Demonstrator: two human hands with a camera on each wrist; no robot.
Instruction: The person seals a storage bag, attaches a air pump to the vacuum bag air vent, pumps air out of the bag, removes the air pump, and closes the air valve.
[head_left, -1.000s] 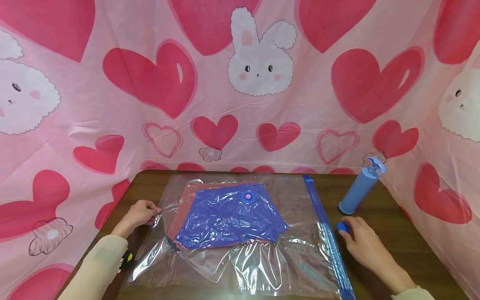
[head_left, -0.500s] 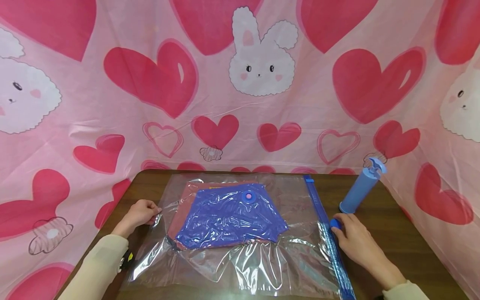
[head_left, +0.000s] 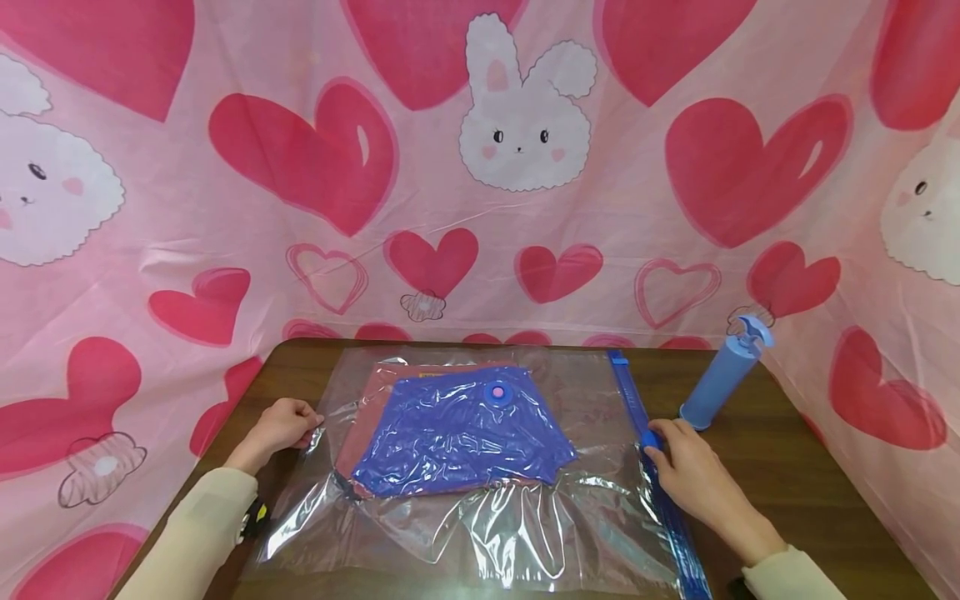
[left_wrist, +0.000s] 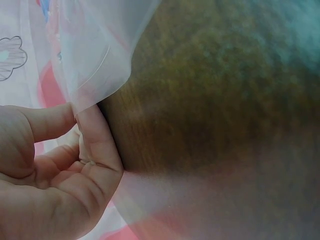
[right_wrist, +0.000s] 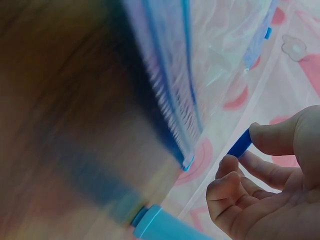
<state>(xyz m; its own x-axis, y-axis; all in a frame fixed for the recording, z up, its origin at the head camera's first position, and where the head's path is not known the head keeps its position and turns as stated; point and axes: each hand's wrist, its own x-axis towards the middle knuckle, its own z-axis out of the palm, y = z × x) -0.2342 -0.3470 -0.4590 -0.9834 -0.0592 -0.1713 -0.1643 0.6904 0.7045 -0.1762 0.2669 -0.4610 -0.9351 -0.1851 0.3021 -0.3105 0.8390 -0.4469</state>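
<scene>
A clear vacuum storage bag lies flat on the table, with folded blue-purple cloth over a reddish one inside. A round valve with a pink centre sits above the cloth. My left hand pinches the bag's left edge between thumb and fingers; the left wrist view shows the clear film at the fingertips. My right hand pinches a small round blue cap by its rim. In the head view that hand is over the bag's blue zip strip; whether it touches cannot be told.
A blue hand pump stands upright behind the right hand. A blue slider sits at the strip's far end. The brown wooden table ends at a pink curtain with hearts and rabbits.
My right hand has moved left with the blue cap, from the table to over the zip strip. The left hand and the bag have stayed put.
</scene>
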